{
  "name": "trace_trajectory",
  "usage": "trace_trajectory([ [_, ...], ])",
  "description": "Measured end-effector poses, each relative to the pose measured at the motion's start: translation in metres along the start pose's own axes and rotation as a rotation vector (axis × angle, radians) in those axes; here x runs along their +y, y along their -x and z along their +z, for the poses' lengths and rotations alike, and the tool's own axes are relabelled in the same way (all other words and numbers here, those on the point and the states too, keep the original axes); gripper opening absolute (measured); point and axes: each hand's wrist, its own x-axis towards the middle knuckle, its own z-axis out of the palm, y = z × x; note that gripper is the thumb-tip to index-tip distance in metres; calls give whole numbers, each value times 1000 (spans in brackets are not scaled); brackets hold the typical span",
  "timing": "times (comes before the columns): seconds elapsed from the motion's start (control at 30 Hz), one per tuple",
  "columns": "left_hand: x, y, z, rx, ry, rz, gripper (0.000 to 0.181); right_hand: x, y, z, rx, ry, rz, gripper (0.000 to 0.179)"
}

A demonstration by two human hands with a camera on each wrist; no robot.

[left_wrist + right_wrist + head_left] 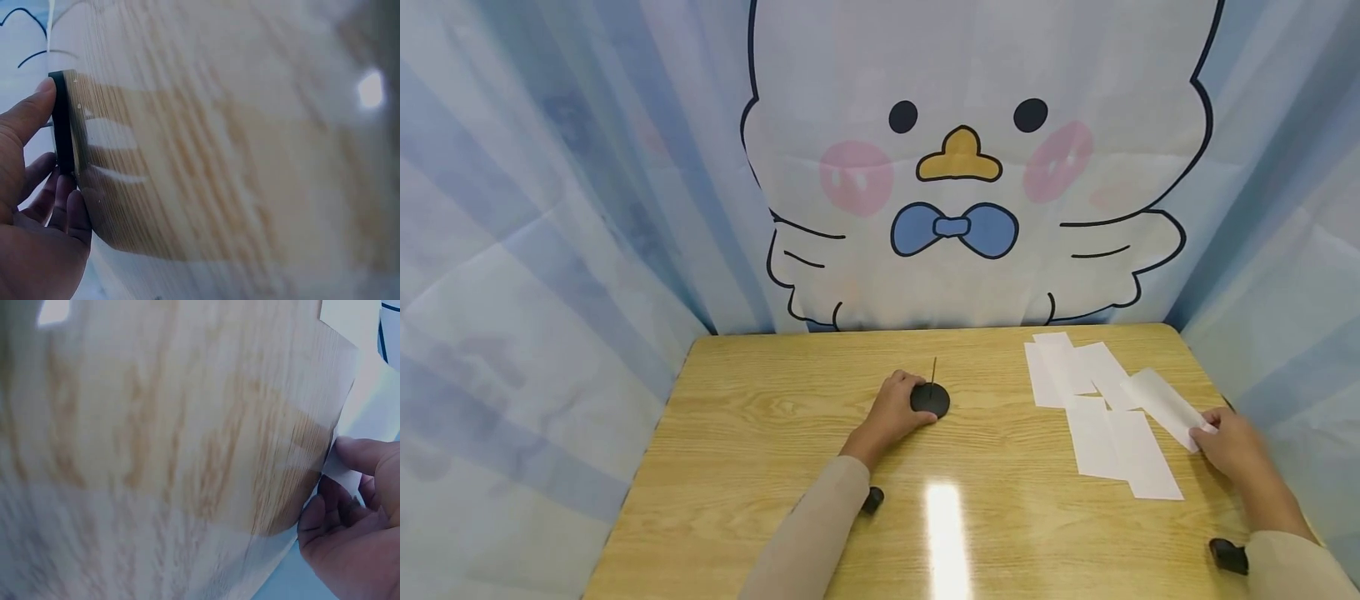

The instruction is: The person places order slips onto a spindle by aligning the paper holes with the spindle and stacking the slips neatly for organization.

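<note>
Well apart, left hand point(892, 410) grips a black disc point(937, 405) from its left; right hand point(1231, 443) pinches white paper point(1163, 403).

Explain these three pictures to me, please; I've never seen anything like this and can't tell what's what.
There is no robot arm here, just a person's two bare hands. The wide picture comes from a camera worn on the head, looking forward and down. The two close ones come from cameras on the left and right wrists. On the wooden table, the left hand has its grip on a black disc with a thin stick standing up from it. The right hand pinches one end of a white slip. Beside it lie more white papers, some overlapping.
</note>
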Motion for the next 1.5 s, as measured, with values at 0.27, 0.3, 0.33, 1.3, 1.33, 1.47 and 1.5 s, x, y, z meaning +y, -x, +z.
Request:
trace_trajectory([
  [0.27,2,1,0,5,7,3,65,-2,4,0,29,-12,2,50],
  [0.3,2,1,0,5,6,2,65,-2,4,-1,27,-10,0,52],
  [0.33,2,1,0,4,3,1,65,-2,4,-1,26,-8,-1,53],
  [1.3,2,1,0,3,-50,23,74,-47,16,-26,56,-8,-111,53],
  [1.33,2,1,-1,2,-44,18,74,-51,16,-26,63,-3,-116,53],
  [1.47,4,4,-6,0,-36,19,76,-64,17,-27,85,-13,-122,49],
  [1.5,5,5,-7,0,-35,22,77,-67,17,-27,91,-18,-123,48],
])
